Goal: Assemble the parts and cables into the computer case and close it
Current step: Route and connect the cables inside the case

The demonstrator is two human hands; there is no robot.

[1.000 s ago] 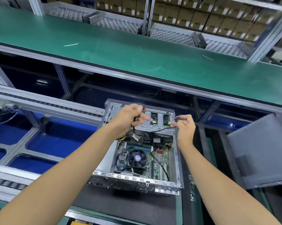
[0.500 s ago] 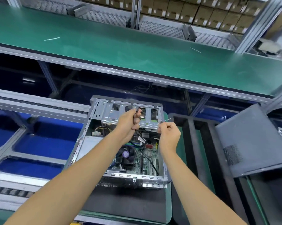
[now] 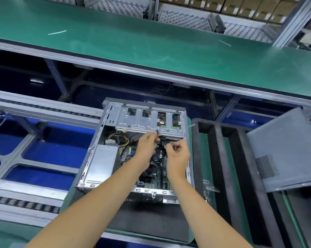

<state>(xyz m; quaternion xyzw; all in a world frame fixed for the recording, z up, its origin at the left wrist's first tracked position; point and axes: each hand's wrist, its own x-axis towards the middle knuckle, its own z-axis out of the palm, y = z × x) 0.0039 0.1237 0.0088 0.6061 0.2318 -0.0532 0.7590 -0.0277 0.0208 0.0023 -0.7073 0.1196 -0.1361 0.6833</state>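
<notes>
Lying open-side-up on the dark mat at centre, the computer case, with its long axis running near to far. Sitting across its far end, the silver drive cage; just under the cage's near lip, both hands working.

Pinching the upper end of a black cable between thumb and forefinger, the left hand, with that end touching or just below the cage edge. Pinching something dark lower down, probably the same cable or its plug, the right hand, fingers curled inward. Sitting close together, the two hands, the left slightly farther and to the left.

Judging from this, seating a connector into a socket tucked beneath the cage, so pushing far and slightly downward from the hands, with the left hand nearer the target. Possibly only routing the cable instead; not telling which.

Hiding under the hands and forearms: the socket itself, the connector's shape, most of the motherboard and the cooler. Showing to the left, yellow and black wires and the grey power supply. Leaning well apart at right, the grey side panel, partly cut off by the frame, so closing not yet done.
</notes>
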